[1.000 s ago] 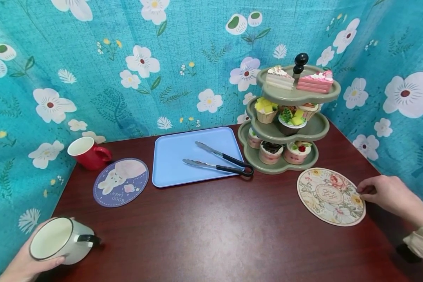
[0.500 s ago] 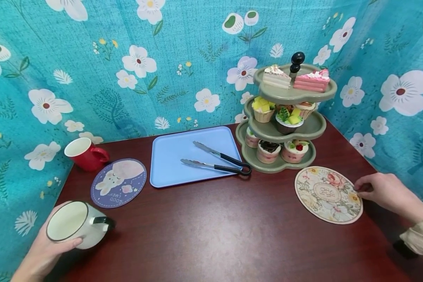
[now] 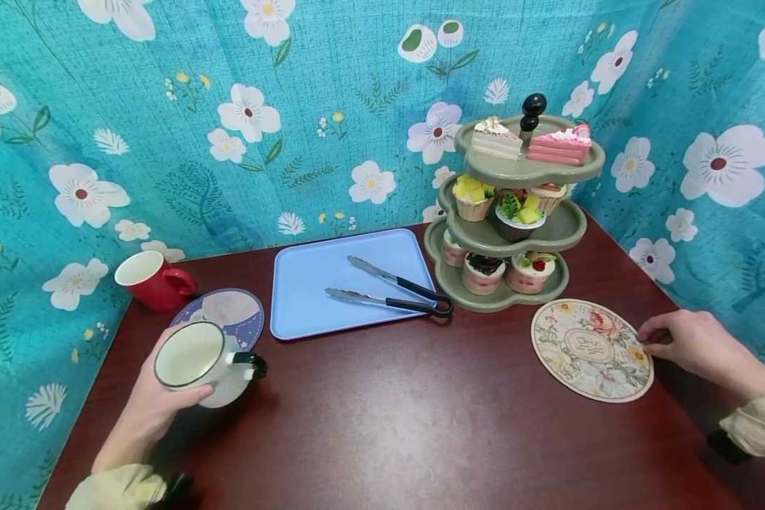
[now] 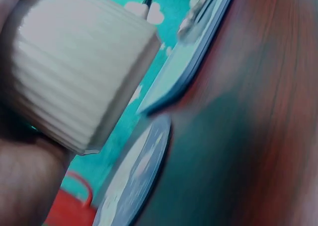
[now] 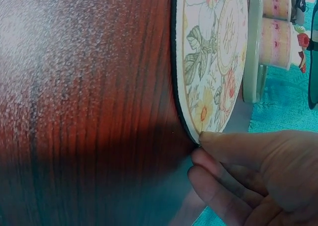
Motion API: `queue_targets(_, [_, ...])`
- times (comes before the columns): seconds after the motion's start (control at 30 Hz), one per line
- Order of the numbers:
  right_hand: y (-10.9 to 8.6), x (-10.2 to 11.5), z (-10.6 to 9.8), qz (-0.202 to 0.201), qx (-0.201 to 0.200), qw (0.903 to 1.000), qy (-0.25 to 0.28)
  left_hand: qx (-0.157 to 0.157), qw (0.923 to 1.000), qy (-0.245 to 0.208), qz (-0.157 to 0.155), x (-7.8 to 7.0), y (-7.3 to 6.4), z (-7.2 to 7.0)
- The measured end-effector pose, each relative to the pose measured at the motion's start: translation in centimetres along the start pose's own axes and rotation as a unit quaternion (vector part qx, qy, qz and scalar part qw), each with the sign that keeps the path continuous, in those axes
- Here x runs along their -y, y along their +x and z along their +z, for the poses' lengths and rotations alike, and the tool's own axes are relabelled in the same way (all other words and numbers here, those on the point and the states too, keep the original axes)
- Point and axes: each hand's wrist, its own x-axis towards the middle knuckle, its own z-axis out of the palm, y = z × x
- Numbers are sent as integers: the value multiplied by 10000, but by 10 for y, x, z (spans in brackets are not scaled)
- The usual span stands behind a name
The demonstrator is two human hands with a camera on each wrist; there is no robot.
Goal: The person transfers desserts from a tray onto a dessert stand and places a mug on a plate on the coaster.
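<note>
My left hand [image 3: 149, 397] grips a white mug [image 3: 226, 379] with a dark rim and black handle, above the table's left side. In the head view the mug overlaps the near edge of a round purple mat [image 3: 231, 306] with a rabbit print. The left wrist view shows the mug's ribbed side [image 4: 79, 62] in the air, clear of that mat. At the right, my right hand [image 3: 695, 345] pinches the edge of a round floral mat [image 3: 589, 347] between thumb and fingers. The right wrist view shows the thumb [image 5: 223, 145] on the mat's top side at its rim.
A red mug [image 3: 156, 287] stands behind the purple mat. Black-handled tongs [image 3: 398, 301] lie across a blue tray [image 3: 302, 315] at the back. Beside it rises a green three-tier stand [image 3: 570, 230] bearing cakes and cupcakes. A flowered blue cloth [image 3: 331, 85] hangs behind the table.
My left hand has carried the white mug rightward and away from me, to the purple mat's near edge. My right hand keeps its pinch on the floral mat. The head view has shifted slightly.
</note>
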Motion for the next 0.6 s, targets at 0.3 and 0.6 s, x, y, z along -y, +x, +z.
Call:
queue_targets(0.3, [0,-2,0,-114,-103,9999,22,528,9979,375,4,-9,29,41])
queue_targets(0.6, [-3,-2,2,-148,-242,9996,35,715,9969,324,-56,-19,52,77])
